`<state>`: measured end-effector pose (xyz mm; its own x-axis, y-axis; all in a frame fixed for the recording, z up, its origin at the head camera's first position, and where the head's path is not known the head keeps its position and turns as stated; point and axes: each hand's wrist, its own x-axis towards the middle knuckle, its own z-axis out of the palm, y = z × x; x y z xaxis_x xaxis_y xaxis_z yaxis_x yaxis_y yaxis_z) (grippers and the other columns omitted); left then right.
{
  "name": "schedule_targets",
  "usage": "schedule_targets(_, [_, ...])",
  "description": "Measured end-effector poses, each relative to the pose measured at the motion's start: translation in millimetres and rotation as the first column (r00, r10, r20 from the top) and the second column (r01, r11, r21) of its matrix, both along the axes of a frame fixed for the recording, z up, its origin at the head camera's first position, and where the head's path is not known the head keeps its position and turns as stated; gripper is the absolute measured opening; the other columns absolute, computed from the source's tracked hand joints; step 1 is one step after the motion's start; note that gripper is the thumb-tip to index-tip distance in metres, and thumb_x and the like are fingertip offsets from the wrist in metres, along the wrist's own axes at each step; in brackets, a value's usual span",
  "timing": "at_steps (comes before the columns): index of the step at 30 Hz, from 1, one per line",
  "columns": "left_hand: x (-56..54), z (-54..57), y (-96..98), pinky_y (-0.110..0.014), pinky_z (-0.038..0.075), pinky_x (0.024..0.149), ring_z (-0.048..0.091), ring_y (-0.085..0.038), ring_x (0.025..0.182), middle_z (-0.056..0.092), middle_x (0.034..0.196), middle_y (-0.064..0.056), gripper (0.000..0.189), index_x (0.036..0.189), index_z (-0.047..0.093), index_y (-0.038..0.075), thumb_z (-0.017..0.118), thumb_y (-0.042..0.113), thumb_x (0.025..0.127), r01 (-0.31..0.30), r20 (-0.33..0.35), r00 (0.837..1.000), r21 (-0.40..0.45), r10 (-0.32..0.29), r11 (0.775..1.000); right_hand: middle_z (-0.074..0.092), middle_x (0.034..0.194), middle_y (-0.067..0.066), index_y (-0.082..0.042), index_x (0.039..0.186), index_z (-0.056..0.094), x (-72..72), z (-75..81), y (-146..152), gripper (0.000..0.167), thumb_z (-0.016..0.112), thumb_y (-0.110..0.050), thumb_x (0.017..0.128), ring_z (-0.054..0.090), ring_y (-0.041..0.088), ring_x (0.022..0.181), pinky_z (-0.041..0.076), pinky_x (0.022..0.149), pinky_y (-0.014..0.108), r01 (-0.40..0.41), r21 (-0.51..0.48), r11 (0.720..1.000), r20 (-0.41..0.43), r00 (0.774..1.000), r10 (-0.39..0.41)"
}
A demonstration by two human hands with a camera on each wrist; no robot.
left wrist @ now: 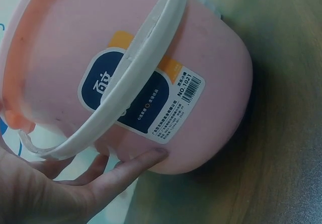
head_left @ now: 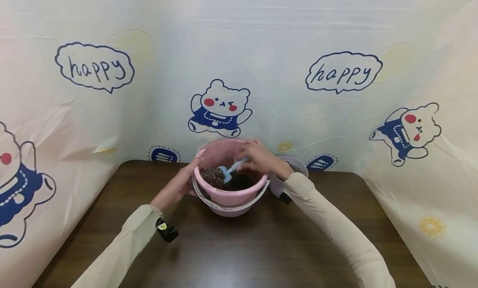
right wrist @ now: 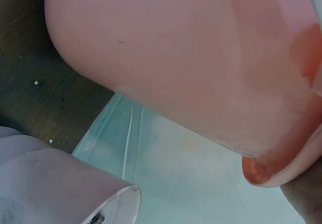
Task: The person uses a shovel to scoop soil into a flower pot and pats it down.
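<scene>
A pink bucket (head_left: 228, 199) with a white handle (left wrist: 146, 58) stands on the table, dark soil (head_left: 212, 177) inside it. At its left side, my left hand (head_left: 180, 183) grips the bucket, thumb at the rim and fingers against the outer wall. The left wrist view shows those fingers (left wrist: 133, 168) touching the wall below a label. Over the right part of the opening, my right hand (head_left: 258, 157) holds a small blue trowel (head_left: 227, 174) by its handle. The trowel's blade is at the soil. In the right wrist view the bucket wall hides that hand's fingers.
Just right of the bucket stands a pale lilac pot (head_left: 277, 184), partly behind my right forearm; a dark patch shows inside its mouth. White specks lie on the brown table (head_left: 231, 250). A printed cloth (head_left: 269, 64) hangs close behind and at both sides.
</scene>
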<state>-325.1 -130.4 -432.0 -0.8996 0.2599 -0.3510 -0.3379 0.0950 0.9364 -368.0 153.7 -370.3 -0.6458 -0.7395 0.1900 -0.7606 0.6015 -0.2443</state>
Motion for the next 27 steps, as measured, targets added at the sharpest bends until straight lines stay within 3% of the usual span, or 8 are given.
schedule_targets(5, [-0.8, -1.2, -0.3, -0.063, 0.051, 0.103, 0.040, -0.043, 0.144, 0.027, 0.167, -0.026, 0.091, 0.167, 0.020, 0.008, 0.046, 0.065, 0.101, 0.006, -0.005, 1.000, -0.009, -0.006, 1.000, 0.078, 0.116, 0.007, -0.009, 0.112, 0.082, -0.1, -0.5, 3, 0.028, 0.085, -0.023, 0.088, 0.053, 0.024, 0.106, 0.027, 0.097, 0.049, 0.035, -0.061, 0.998, -0.037, 0.999, -0.038])
schedule_targets(12, [-0.2, -1.7, -0.5, -0.067, 0.046, 0.107, 0.035, -0.045, 0.147, 0.022, 0.169, -0.026, 0.092, 0.168, 0.016, 0.009, 0.045, 0.065, 0.101, 0.007, -0.015, 1.000, 0.001, -0.007, 1.000, 0.076, 0.119, 0.008, -0.011, 0.113, 0.082, 3.1, 0.9, 13, 0.028, 0.084, -0.026, 0.090, 0.052, 0.025, 0.112, 0.029, 0.097, 0.050, 0.093, -0.113, 0.989, -0.079, 0.992, -0.102])
schedule_targets(22, [1.2, 0.4, -1.8, -0.066, 0.049, 0.103, 0.039, -0.045, 0.143, 0.024, 0.168, -0.026, 0.092, 0.168, 0.017, 0.010, 0.045, 0.066, 0.101, 0.009, -0.031, 0.999, -0.011, -0.009, 1.000, 0.073, 0.103, 0.005, -0.010, 0.114, 0.082, 8.7, 10.7, 23, 0.027, 0.083, -0.025, 0.091, 0.051, 0.023, 0.102, 0.030, 0.093, 0.049, 0.142, -0.169, 0.975, -0.102, 0.982, -0.161])
schedule_targets(27, [1.1, 0.5, -1.9, -0.056, 0.056, 0.096, 0.050, -0.041, 0.133, 0.033, 0.163, -0.029, 0.092, 0.166, 0.021, 0.007, 0.043, 0.068, 0.100, 0.013, -0.034, 0.999, -0.038, -0.014, 0.999, 0.072, 0.105, 0.005, -0.012, 0.113, 0.083, 13.8, 12.7, 26, 0.025, 0.082, -0.025, 0.092, 0.051, 0.023, 0.104, 0.030, 0.093, 0.051, 0.189, -0.182, 0.965, -0.108, 0.971, -0.211])
